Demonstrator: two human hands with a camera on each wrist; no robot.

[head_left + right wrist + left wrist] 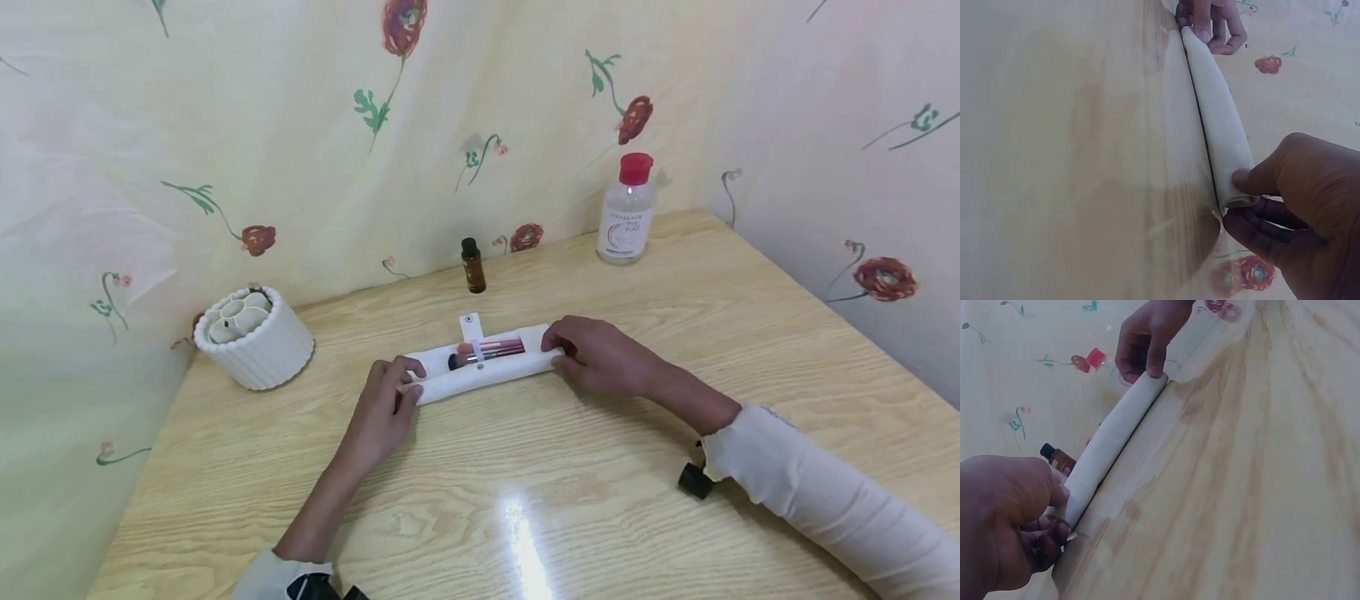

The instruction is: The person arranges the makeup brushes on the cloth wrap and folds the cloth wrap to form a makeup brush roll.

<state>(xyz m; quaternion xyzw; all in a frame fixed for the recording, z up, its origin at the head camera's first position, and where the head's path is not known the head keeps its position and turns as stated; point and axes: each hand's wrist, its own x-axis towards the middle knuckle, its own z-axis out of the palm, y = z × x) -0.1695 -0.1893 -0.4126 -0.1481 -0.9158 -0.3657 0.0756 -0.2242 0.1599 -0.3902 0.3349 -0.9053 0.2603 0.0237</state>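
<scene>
A white roll-up brush case (pixel 457 383) lies partly rolled on the table, its near edge forming a long tube. Several makeup brushes (pixel 495 350) show in its open middle, under a narrow strap. A small tab (pixel 470 325) with a metal snap sticks up at the far side. My left hand (pixel 381 414) grips the left end of the roll between thumb and fingers. At the right end, my right hand (pixel 600 358) pinches the roll, thumb on the near side. Both wrist views show the tube (pixel 1113 437) stretched between the two hands; there the brushes are hidden.
Behind the case stands a small brown bottle (pixel 473 268) with a black cap. A clear bottle with a red cap (pixel 626 217) is at the back right. On the left sits a white ribbed holder (pixel 258 354). Flowered cloth (pixel 315 167) hangs behind the wooden table (pixel 450 517).
</scene>
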